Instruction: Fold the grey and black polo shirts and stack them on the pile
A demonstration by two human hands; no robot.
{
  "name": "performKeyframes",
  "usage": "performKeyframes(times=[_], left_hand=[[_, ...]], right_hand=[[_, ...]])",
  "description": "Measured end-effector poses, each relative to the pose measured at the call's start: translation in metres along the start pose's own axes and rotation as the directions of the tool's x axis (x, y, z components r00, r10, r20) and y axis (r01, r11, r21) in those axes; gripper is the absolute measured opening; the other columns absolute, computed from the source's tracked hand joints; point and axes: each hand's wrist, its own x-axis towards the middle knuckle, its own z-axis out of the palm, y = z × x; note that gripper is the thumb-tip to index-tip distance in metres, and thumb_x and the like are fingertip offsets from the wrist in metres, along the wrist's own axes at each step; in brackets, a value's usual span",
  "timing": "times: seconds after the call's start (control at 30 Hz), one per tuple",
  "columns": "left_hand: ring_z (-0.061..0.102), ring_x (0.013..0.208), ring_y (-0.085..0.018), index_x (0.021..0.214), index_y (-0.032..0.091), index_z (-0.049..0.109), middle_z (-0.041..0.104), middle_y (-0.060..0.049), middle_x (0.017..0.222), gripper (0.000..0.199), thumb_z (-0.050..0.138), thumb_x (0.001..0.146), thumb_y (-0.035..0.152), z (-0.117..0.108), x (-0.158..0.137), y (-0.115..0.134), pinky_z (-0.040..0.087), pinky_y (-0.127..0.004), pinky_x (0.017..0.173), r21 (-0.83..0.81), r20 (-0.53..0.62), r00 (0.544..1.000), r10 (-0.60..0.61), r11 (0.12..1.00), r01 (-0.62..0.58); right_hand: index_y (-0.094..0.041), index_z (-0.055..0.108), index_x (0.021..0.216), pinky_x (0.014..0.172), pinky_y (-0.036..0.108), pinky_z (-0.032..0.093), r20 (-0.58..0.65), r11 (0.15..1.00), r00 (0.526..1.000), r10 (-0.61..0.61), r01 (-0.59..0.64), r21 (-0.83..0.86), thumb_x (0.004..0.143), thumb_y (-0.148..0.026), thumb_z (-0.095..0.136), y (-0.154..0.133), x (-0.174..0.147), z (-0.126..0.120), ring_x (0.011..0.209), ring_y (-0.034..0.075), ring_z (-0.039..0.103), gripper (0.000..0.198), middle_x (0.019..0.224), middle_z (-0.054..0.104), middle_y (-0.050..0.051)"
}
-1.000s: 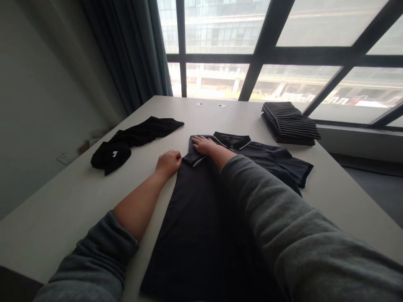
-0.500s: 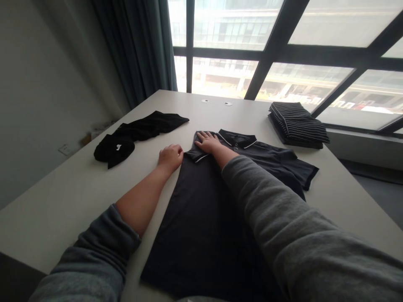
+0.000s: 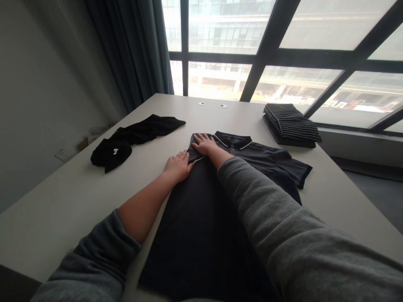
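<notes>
A dark polo shirt (image 3: 195,218) lies spread on the white table, its black collar with white trim at the far end. Its left side and sleeve are folded inward over the body. My right hand (image 3: 204,144) rests flat with fingers spread on the folded sleeve near the shoulder. Just left of it, my left hand (image 3: 179,165) lies open at the shirt's left edge, fingertips stretched forward and thumb over the cloth. The other sleeve (image 3: 300,170) extends out to the right. My right forearm hides part of the shirt's middle.
A crumpled black garment (image 3: 135,130) with a small white mark lies at the left of the white table (image 3: 78,201). Folded clothes, a striped one (image 3: 291,121) on top, are stacked at the right back. Windows and a dark curtain (image 3: 132,50) stand behind.
My left hand has gone from curled fingers pinching the sleeve edge to lying open at the shirt's edge. My right hand stays flat on the shoulder. The view has shifted slightly.
</notes>
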Motion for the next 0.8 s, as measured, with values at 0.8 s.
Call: performKeyframes(times=[0.8], left_hand=[[0.035,0.158,-0.029,0.162,0.017,0.045,0.037,-0.013,0.171,0.063,0.028,0.110,0.050,-0.009,-0.005,0.012,0.039,-0.049,0.121,0.089,-0.017,0.999,0.044,0.995,-0.042]], right_hand=[[-0.022,0.042,0.165,0.131,0.057,0.014,-0.372,0.999,0.927,-0.040,0.027,-0.042,0.111,-0.049,0.030,0.014,-0.059,-0.008,0.165,0.032,0.012,0.061,0.177,0.022,0.009]])
